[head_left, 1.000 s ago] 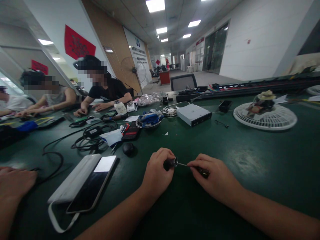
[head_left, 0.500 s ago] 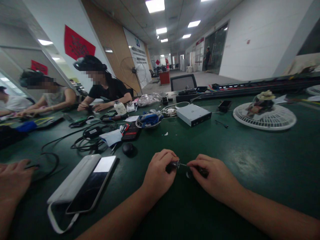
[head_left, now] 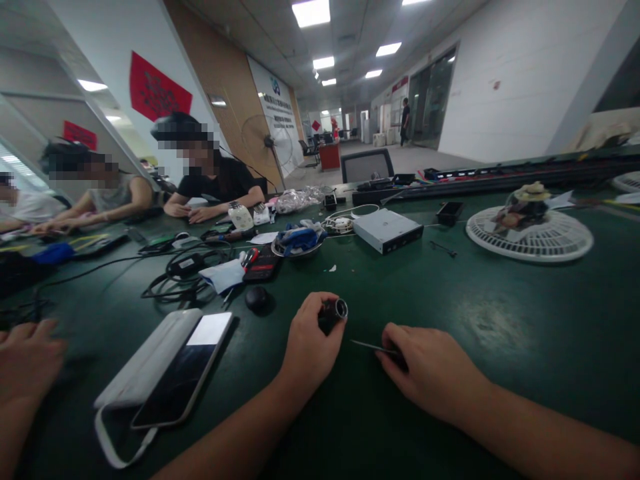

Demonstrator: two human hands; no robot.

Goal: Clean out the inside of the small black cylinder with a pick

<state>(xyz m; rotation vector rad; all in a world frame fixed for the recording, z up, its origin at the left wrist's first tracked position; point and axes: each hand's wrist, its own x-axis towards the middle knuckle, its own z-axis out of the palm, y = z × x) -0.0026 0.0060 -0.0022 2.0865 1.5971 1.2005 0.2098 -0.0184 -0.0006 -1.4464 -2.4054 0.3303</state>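
Observation:
My left hand (head_left: 313, 337) is closed around a small dark cylinder (head_left: 341, 308), whose round, light-rimmed end faces right. To its right, my right hand (head_left: 433, 367) pinches a thin metal tool (head_left: 369, 345) with a dark handle mostly hidden by the fingers. The tool's tip points left and sits apart from the cylinder, a little below it. Both hands are just above the green table (head_left: 400, 440). A black mouse (head_left: 257, 299) lies to the left of my left hand.
A phone (head_left: 187, 373) and white power bank (head_left: 147, 357) lie at the left, beside another person's hand (head_left: 30, 360). Farther back are cables (head_left: 185, 267), a bowl (head_left: 299, 248), a disc drive (head_left: 387, 230) and a white fan grille (head_left: 530, 233). People sit at the back left.
The tool in my right hand has come away from the cylinder and moved slightly down. My left hand has turned the cylinder's end into view. The other person's hand shifted left.

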